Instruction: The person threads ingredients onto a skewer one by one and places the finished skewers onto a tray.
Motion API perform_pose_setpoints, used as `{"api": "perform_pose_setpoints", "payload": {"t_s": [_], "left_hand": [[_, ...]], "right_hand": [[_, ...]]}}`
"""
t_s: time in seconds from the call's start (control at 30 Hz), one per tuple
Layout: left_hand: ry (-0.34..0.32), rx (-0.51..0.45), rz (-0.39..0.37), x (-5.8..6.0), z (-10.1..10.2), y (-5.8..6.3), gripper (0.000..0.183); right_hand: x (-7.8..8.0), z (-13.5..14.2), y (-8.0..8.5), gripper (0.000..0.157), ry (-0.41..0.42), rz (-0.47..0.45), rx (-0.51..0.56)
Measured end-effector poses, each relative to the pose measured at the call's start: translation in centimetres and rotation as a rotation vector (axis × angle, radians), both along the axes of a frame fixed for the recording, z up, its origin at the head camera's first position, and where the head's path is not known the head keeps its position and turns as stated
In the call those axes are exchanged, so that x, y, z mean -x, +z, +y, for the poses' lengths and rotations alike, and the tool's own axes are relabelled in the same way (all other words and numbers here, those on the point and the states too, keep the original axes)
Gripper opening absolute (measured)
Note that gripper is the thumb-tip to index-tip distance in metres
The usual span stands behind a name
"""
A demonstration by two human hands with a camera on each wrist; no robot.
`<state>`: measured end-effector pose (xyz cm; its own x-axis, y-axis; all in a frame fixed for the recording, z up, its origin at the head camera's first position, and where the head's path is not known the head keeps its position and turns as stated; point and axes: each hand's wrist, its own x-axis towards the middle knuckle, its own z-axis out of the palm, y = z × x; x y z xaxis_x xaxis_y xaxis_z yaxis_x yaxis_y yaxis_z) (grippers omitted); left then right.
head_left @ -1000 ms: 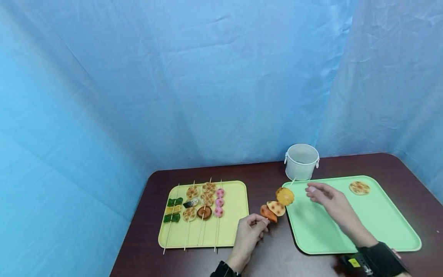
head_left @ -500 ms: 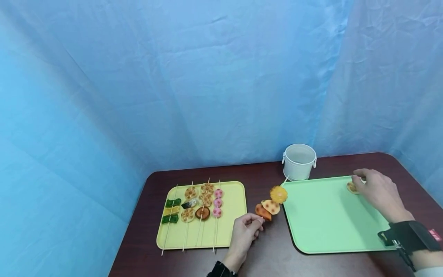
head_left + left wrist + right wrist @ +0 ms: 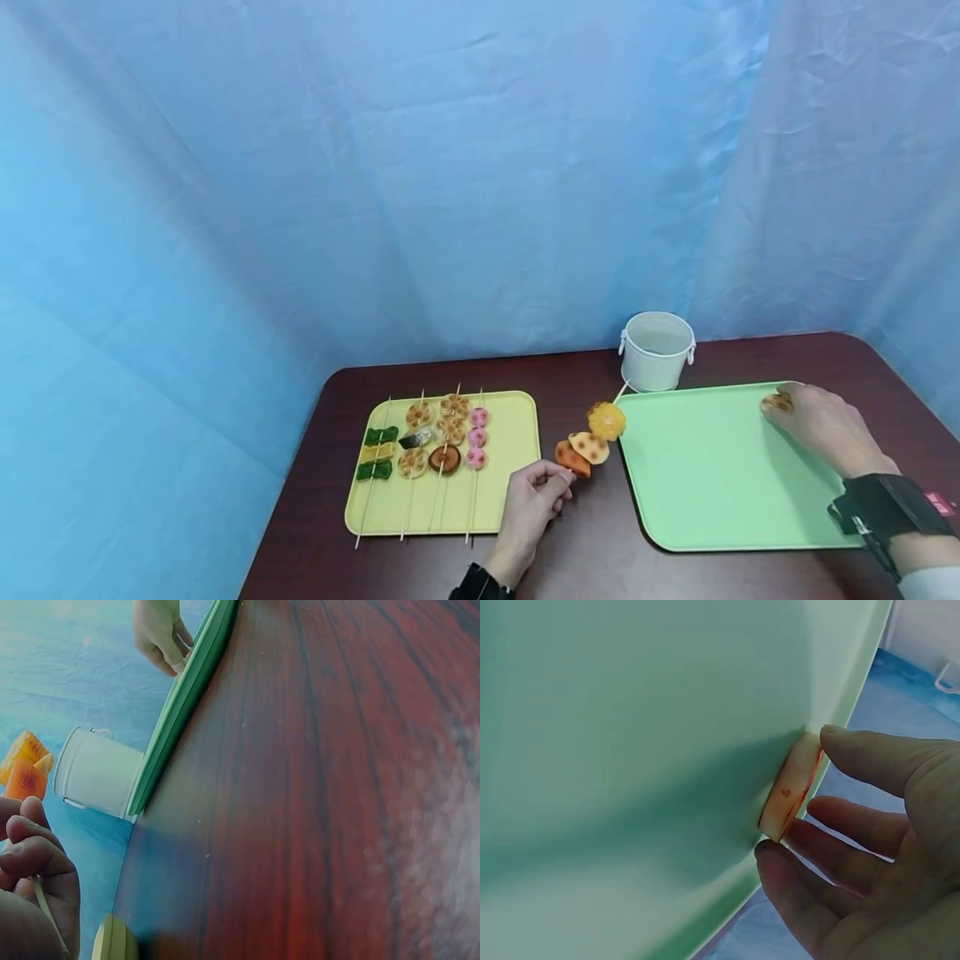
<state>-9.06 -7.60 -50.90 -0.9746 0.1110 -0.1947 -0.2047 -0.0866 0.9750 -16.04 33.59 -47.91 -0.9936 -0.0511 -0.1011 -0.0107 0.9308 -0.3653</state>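
Note:
My left hand (image 3: 528, 504) grips a skewer (image 3: 622, 392) just below its food pieces, above the table between the two trays. On the stick are an orange piece (image 3: 573, 459), a pale spotted slice (image 3: 588, 447) and a yellow corn slice (image 3: 607, 422). The stick's lower end (image 3: 49, 919) comes out below the curled fingers in the left wrist view. At the far right of the green tray (image 3: 712, 483), my right hand (image 3: 828, 425) pinches a lotus root slice (image 3: 791, 787) by its edges, thumb on one side and fingers on the other. The slice lies close against the tray surface.
A white bucket (image 3: 654, 362) stands behind the green tray's left corner. On the left, a yellow tray (image 3: 510, 417) bears several loaded skewers, among them one with pink slices (image 3: 477, 437) and one with green and yellow pieces (image 3: 375, 452). Blue cloth (image 3: 480, 183) hangs behind the dark table.
My right hand has moved right, from beside the skewer tip to the lotus root slice, and now pinches it. The left hand with the skewer has shifted only slightly left.

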Motion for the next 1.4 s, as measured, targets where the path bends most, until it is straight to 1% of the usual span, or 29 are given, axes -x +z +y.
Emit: {"api": "perform_pose_setpoints", "payload": {"t_s": [0.13, 0.27, 0.33, 0.43, 0.5, 0.53, 0.67, 0.77, 0.97, 1.03, 1.17, 1.27, 1.4], "left_hand": [[0.001, -0.005, -0.005, 0.0, 0.0, 0.1, 0.02], [0.001, -0.005, -0.01, 0.0, 0.0, 0.1, 0.019], [0.003, -0.002, -0.014, 0.0, 0.0, 0.2, 0.019], [0.005, -0.001, -0.019, 0.0, 0.0, 0.1, 0.021], [0.006, -0.001, -0.02, -0.1, -0.1, 0.1, 0.021], [0.006, 0.0, -0.018, -0.1, -0.1, 0.1, 0.021], [0.009, 0.0, -0.016, -0.1, -0.1, 0.0, 0.022], [0.008, -0.001, -0.018, -0.1, -0.1, 0.1, 0.021], [0.002, 0.009, -0.022, -0.2, -0.1, 0.2, 0.023], [-0.001, 0.012, -0.024, -0.2, -0.1, 0.2, 0.024], [-0.004, 0.015, -0.029, -0.2, 0.0, 0.3, 0.023], [-0.009, 0.015, -0.03, -0.2, 0.1, 0.2, 0.019], [-0.013, 0.017, -0.03, -0.2, 0.2, 0.2, 0.018]], "right_hand": [[-0.1, 0.2, -0.1, 0.05, 0.001, 0.004, -0.011], [-0.3, 0.5, -0.1, 0.058, -0.013, 0.005, -0.016], [-0.5, 0.5, 0.0, 0.059, -0.022, -0.01, 0.007], [-0.8, 0.5, 0.4, 0.053, -0.019, -0.04, 0.045], [-1.0, 0.5, 0.7, 0.052, -0.016, -0.055, 0.067], [-1.1, 0.5, 0.8, 0.053, -0.017, -0.065, 0.074], [-1.6, 0.1, 1.2, 0.071, -0.035, -0.076, 0.123], [-1.9, -0.5, 1.4, 0.075, -0.054, -0.076, 0.171], [-2.3, -2.2, 1.6, 0.067, -0.082, 0.012, 0.192], [-2.4, -3.0, 1.5, 0.062, -0.086, 0.051, 0.191], [-2.7, -5.0, 1.5, 0.054, -0.093, 0.125, 0.23], [-2.9, -6.5, 1.4, 0.052, -0.094, 0.16, 0.272], [-3.0, -8.1, 1.1, 0.05, -0.082, 0.179, 0.314]]}}
